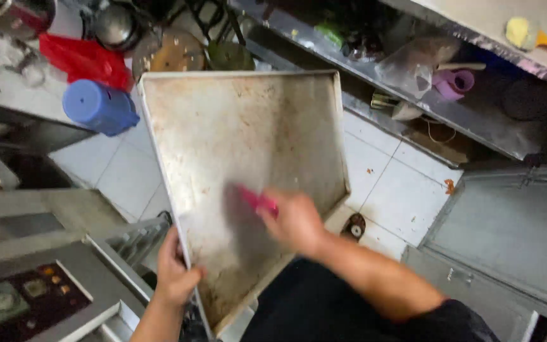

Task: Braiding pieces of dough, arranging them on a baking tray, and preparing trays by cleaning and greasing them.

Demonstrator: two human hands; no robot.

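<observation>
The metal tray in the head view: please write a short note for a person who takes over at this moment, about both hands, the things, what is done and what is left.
Left hand: grips the near left edge of the large metal tray, holding it tilted above the tiled floor.
Right hand: holds a small pink tool, blurred, pressed on the tray's near part.
Nearby: a blue container and a red bag lie on the floor beyond the tray.
Done: cannot tell how much is cleaned.
Left: brown stains and crumbs show over most of the tray, thickest near the lower edge.
</observation>
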